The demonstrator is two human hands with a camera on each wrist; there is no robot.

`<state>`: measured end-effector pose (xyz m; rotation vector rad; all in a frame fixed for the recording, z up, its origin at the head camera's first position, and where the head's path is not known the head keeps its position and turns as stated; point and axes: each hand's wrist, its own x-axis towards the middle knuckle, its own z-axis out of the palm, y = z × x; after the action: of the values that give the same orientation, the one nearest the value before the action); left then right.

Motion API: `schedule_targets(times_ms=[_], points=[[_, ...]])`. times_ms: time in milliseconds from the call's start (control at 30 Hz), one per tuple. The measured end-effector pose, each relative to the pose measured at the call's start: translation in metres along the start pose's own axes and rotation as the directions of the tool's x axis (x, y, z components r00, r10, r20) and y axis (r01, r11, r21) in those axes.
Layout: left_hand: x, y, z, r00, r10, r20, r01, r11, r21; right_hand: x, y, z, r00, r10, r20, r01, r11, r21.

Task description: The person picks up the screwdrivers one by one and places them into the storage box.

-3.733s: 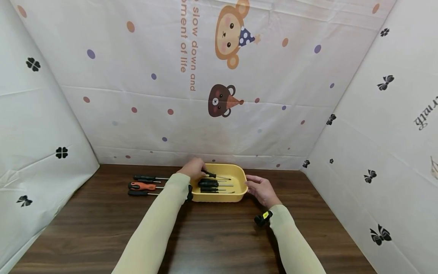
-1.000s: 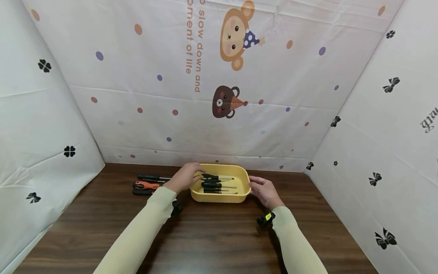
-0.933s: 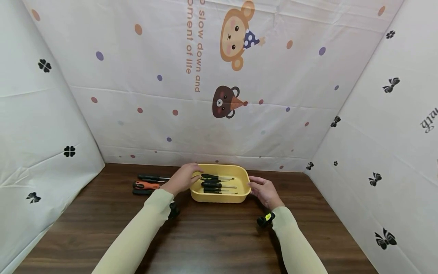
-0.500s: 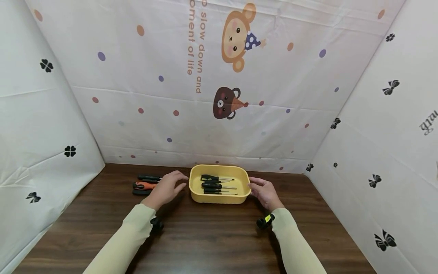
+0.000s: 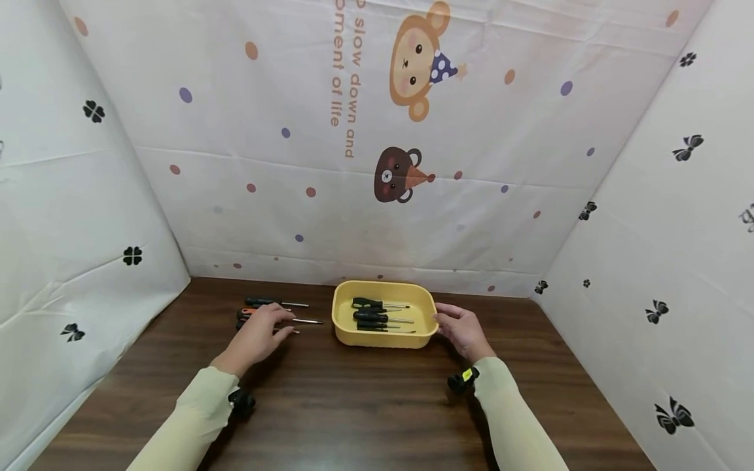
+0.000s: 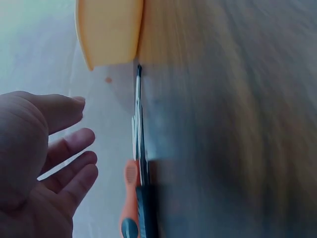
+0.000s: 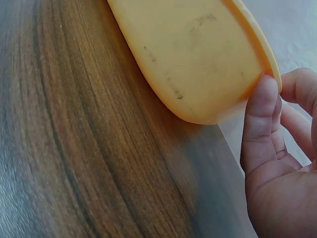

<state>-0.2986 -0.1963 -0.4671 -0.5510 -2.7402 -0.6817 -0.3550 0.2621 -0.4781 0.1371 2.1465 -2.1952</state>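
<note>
In the head view my left hand (image 5: 254, 337) hovers over a group of screwdrivers on the table, covering part of them. Its fingers are loosely bent with nothing between them. A black-handled screwdriver (image 5: 261, 301) lies farthest back, and an orange-handled one (image 5: 244, 313) lies partly under the hand. In the left wrist view, the orange screwdriver (image 6: 130, 196) lies beside a black-handled one (image 6: 146, 210). My right hand (image 5: 462, 332) holds the right end of a yellow tray (image 5: 383, 340), thumb and fingers at its rim in the right wrist view. Several dark-handled screwdrivers (image 5: 371, 316) lie inside it.
The dark wooden table (image 5: 365, 405) ends against a white printed cloth (image 5: 283, 216) at the back. More white cloth hangs at the left and right sides. The tray stands close to the back cloth.
My left hand let go of a dark-handled screwdriver in the tray, then moved left and came over the loose screwdrivers. My right hand stays at the tray's right end.
</note>
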Motion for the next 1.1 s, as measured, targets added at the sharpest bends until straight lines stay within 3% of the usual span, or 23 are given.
schedule_targets(times_ms=[300, 600, 1100], points=[[-0.011, -0.02, -0.012, 1.0, -0.008, 0.005, 0.008, 1.0, 0.017, 0.001, 0.0, -0.003, 1.0, 0.003, 0.014, -0.003, 1.0, 0.016], [-0.014, -0.041, -0.02, 0.992, -0.105, 0.074, 0.104, 0.994, 0.016, 0.002, 0.001, -0.003, 1.0, 0.007, 0.003, -0.007, 1.0, 0.013], [-0.011, -0.057, -0.02, 0.992, -0.066, 0.109, 0.058, 0.996, 0.073, 0.002, 0.001, -0.002, 1.0, 0.017, 0.0, -0.017, 1.0, 0.025]])
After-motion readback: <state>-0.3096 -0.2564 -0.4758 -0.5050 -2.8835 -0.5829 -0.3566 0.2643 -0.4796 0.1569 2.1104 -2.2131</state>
